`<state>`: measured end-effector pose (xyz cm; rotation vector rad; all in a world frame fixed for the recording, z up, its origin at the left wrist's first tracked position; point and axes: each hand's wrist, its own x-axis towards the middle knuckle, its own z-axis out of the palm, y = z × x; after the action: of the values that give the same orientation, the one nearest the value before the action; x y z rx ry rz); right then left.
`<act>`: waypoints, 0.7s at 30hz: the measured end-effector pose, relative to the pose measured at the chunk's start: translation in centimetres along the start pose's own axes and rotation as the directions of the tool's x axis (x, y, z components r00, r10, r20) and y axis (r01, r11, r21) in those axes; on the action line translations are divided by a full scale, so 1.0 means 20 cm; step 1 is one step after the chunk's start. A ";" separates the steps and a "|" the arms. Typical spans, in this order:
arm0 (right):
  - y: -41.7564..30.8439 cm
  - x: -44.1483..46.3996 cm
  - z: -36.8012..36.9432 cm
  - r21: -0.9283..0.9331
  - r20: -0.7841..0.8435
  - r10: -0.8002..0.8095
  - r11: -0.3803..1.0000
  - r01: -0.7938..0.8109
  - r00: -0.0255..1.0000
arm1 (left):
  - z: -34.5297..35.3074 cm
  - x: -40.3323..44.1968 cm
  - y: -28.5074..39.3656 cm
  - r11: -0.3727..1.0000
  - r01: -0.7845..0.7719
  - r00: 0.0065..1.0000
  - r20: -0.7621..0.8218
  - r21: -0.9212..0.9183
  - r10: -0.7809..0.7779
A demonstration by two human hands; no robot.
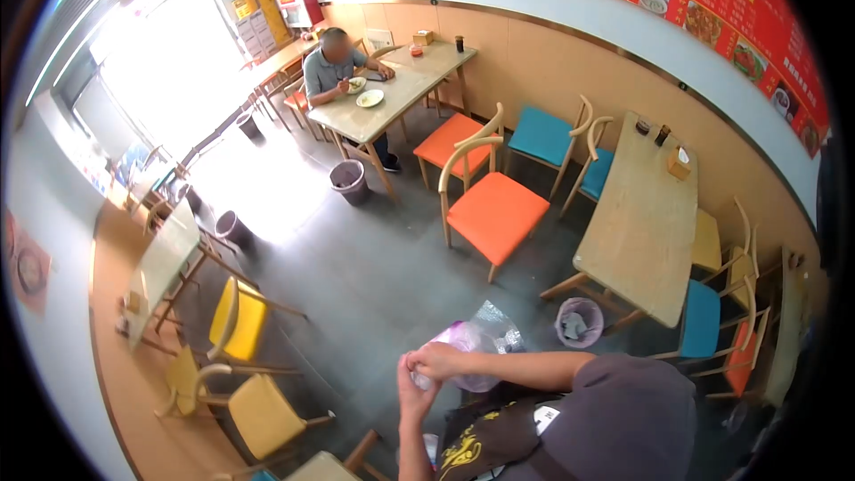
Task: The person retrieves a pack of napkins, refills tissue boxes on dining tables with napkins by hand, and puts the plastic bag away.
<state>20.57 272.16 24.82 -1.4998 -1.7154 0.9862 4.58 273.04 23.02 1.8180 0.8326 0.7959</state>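
My left hand [416, 395] and my right hand [434, 362] meet at the lower middle of the view, fingers closed on a clear plastic bag [477, 341] with a pink and purple print. The bag spreads out to the right, behind and below my right forearm, and its far end looks crinkled and shiny. What lies inside the bag is hard to make out. My fingertips are partly hidden where the hands touch. Below them is my dark apron [481, 436] with yellow lettering.
A long table [637, 223] with a tissue box [679, 163] stands right, a lined bin [579, 322] by its leg. Orange chairs [498, 207] stand ahead, yellow chairs [239, 319] left. A person [325, 71] sits eating at a far table [401, 89].
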 end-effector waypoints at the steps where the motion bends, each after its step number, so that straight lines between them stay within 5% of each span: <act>1: -0.05 0.08 -0.02 -0.032 -0.023 0.060 0.998 -0.060 0.998 | -0.04 0.09 -0.02 1.000 -0.006 1.000 0.017 0.002 0.006; 4: 0.01 0.40 -0.06 -0.024 -0.043 0.146 0.989 -0.147 0.988 | -0.14 0.41 -0.23 0.975 0.185 0.982 0.003 -0.121 -0.186; 6: 0.09 0.60 -0.10 0.018 -0.020 0.179 0.984 -0.179 0.984 | -0.21 0.54 -0.59 0.932 0.305 0.948 0.154 -0.194 -0.278; 7: 0.11 0.72 -0.13 -0.015 0.069 0.139 0.990 -0.138 0.988 | -0.26 0.64 -0.64 0.964 0.218 0.966 0.177 -0.150 -0.190; 9: 0.17 0.97 -0.17 -0.040 0.156 0.098 0.995 -0.092 0.983 | -0.36 0.91 -0.57 0.937 0.350 0.928 0.135 0.000 -0.346; 11: 0.27 1.26 -0.30 -0.014 0.270 -0.042 0.999 0.047 0.962 | -0.43 1.19 -0.67 0.946 0.314 0.947 0.096 -0.082 -0.306; 13: 0.30 1.53 -0.41 -0.037 0.177 -0.150 0.987 0.159 0.973 | -0.64 1.32 -0.80 0.940 0.316 0.948 0.090 -0.127 -0.307; 14: 0.32 1.64 -0.48 -0.090 0.104 -0.252 0.961 0.262 0.962 | -0.73 1.38 -0.89 0.946 0.322 0.946 0.040 0.034 -0.323; 16: 0.33 1.88 -0.70 -0.148 0.117 -0.194 0.966 0.210 0.974 | -0.84 1.61 -0.93 0.958 0.210 0.978 -0.039 0.197 -0.206; 18: 0.42 2.06 -0.86 0.093 -0.102 -0.049 0.994 0.059 0.994 | -0.90 1.74 -1.19 0.974 -0.028 0.978 -0.195 0.223 0.073; 21: 0.72 2.31 -1.11 -0.015 -0.109 0.190 0.981 -0.193 0.976 | -0.93 2.02 -1.32 0.957 0.216 0.969 -0.162 0.193 -0.186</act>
<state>40.32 321.53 23.39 -1.7287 -1.5351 0.9645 6.91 323.33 11.27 1.8367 1.2140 0.7334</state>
